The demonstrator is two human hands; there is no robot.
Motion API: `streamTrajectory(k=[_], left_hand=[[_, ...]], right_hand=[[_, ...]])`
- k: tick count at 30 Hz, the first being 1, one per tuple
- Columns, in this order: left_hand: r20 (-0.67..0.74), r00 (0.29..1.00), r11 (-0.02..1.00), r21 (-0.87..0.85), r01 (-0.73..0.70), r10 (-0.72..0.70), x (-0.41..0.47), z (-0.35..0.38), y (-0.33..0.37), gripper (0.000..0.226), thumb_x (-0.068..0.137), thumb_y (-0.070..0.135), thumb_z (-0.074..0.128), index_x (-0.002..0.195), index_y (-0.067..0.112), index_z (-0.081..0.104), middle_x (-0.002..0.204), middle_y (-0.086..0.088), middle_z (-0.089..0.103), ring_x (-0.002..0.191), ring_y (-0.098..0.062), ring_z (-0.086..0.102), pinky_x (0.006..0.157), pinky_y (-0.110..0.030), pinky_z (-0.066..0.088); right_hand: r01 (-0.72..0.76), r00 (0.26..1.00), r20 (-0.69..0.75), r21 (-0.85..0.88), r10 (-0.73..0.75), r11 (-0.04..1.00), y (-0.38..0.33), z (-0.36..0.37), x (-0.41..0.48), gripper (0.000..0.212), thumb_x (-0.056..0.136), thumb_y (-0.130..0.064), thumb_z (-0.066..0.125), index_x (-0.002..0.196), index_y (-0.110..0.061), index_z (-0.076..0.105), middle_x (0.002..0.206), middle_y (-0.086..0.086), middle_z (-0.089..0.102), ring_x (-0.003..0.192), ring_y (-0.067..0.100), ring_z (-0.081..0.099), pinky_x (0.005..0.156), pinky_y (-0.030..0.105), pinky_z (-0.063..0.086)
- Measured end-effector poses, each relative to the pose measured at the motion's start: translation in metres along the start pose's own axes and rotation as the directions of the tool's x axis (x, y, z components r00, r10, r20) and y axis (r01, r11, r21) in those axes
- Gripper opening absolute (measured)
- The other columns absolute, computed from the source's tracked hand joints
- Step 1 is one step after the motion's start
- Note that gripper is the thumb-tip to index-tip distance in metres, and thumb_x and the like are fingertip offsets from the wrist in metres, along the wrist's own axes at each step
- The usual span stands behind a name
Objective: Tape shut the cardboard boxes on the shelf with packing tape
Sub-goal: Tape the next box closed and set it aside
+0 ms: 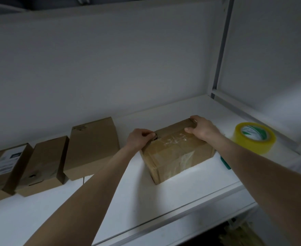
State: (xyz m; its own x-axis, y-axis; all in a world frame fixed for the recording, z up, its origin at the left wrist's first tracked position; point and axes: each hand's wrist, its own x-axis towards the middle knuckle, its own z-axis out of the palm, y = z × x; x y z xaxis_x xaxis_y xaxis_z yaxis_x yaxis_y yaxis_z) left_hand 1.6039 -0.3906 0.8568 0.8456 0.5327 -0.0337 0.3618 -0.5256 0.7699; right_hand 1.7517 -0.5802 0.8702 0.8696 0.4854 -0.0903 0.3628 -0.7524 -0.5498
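Observation:
A brown cardboard box (176,155) stands on the white shelf (146,196), with shiny clear tape across its top and front. My left hand (140,139) pinches something small and dark at the box's torn left top corner. My right hand (202,128) grips the box's far right top edge, fingers curled over it and thumb on the top. A roll of yellowish packing tape (253,137) lies flat on the shelf, to the right of the box.
Three more cardboard boxes stand in a row to the left: a tall one (93,148), a middle one (43,166) and one with a white label (4,167). A green object (226,164) shows beside my right forearm. A metal upright (220,50) rises at the back right.

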Motion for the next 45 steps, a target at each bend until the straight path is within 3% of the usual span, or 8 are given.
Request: streamTrajectory(k=[10,14,18,22,29,34,38,45], left_hand=[[-0.04,0.999,0.988,0.148,0.03,-0.024,-0.002,0.003,0.0,0.023,0.091,0.036,0.06,0.1,0.018,0.072,0.104,0.0,0.068,0.098,-0.018,0.061,0.082,-0.029,0.047],[-0.03,0.998,0.996,0.062,0.062,-0.061,-0.008,0.012,0.001,0.022,0.088,0.043,0.061,0.092,0.023,0.068,0.099,-0.001,0.068,0.093,-0.02,0.063,0.084,-0.039,0.054],[-0.029,0.995,0.995,-0.02,-0.093,0.093,-0.02,0.016,-0.001,0.03,0.095,0.035,0.054,0.122,0.024,0.061,0.115,-0.005,0.063,0.099,-0.02,0.061,0.088,-0.034,0.051],[0.03,0.955,0.95,0.096,-0.298,0.296,-0.037,0.014,-0.013,0.043,0.098,0.041,0.044,0.139,0.03,0.047,0.144,-0.002,0.04,0.122,-0.017,0.05,0.1,-0.028,0.041],[0.14,0.946,0.878,0.352,-0.324,0.293,-0.056,0.011,-0.015,0.053,0.096,0.059,0.025,0.146,0.042,0.03,0.155,0.009,0.023,0.134,-0.012,0.039,0.104,-0.036,0.04],[0.149,0.948,0.834,0.449,-0.32,0.283,-0.054,0.009,-0.012,0.049,0.097,0.055,0.03,0.144,0.042,0.034,0.154,0.011,0.026,0.135,-0.015,0.037,0.102,-0.038,0.042],[-0.071,0.935,0.872,0.392,-0.293,0.346,-0.054,0.013,-0.003,0.03,0.096,0.039,0.048,0.122,0.03,0.061,0.134,0.007,0.046,0.114,-0.016,0.053,0.085,-0.033,0.049],[-0.056,0.987,0.862,0.497,-0.103,0.15,-0.043,0.017,0.033,0.023,0.093,0.035,0.05,0.102,0.026,0.07,0.117,-0.001,0.045,0.101,-0.021,0.055,0.075,-0.034,0.05]], right_hand=[[-0.228,0.947,-0.272,-0.187,0.173,0.955,-0.013,-0.006,-0.01,0.076,0.089,-0.062,0.052,0.147,-0.019,0.029,0.145,0.015,0.033,0.129,0.036,0.037,0.096,0.043,0.039],[-0.271,0.96,-0.117,-0.154,0.255,0.95,-0.015,-0.012,-0.013,0.096,0.081,-0.068,0.059,0.15,-0.014,0.02,0.146,0.016,0.028,0.128,0.035,0.043,0.083,0.037,0.043],[-0.192,0.981,-0.001,-0.021,0.192,0.981,-0.027,0.004,-0.012,0.093,0.084,-0.062,0.062,0.151,-0.012,0.021,0.145,0.017,0.033,0.128,0.035,0.044,0.096,0.039,0.047],[-0.187,0.982,-0.015,-0.036,0.186,0.982,-0.035,0.017,-0.016,0.076,0.095,-0.058,0.048,0.153,-0.017,0.02,0.15,0.015,0.03,0.13,0.034,0.044,0.092,0.038,0.044],[-0.17,0.984,-0.064,-0.085,0.164,0.982,-0.034,0.022,-0.024,0.07,0.099,-0.056,0.037,0.156,-0.021,0.014,0.152,0.015,0.027,0.129,0.036,0.044,0.09,0.038,0.043],[-0.164,0.985,-0.069,-0.12,0.157,0.979,-0.035,0.024,-0.025,0.069,0.1,-0.055,0.034,0.156,-0.021,0.013,0.153,0.015,0.027,0.128,0.036,0.045,0.079,0.035,0.038],[-0.17,0.985,-0.058,-0.112,0.164,0.979,-0.035,0.024,-0.026,0.069,0.101,-0.055,0.032,0.156,-0.021,0.011,0.154,0.015,0.026,0.129,0.035,0.044,0.085,0.036,0.04],[-0.18,0.983,-0.049,-0.12,0.175,0.976,-0.036,0.024,-0.027,0.067,0.101,-0.055,0.031,0.156,-0.021,0.011,0.154,0.016,0.025,0.13,0.036,0.043,0.085,0.037,0.039]])
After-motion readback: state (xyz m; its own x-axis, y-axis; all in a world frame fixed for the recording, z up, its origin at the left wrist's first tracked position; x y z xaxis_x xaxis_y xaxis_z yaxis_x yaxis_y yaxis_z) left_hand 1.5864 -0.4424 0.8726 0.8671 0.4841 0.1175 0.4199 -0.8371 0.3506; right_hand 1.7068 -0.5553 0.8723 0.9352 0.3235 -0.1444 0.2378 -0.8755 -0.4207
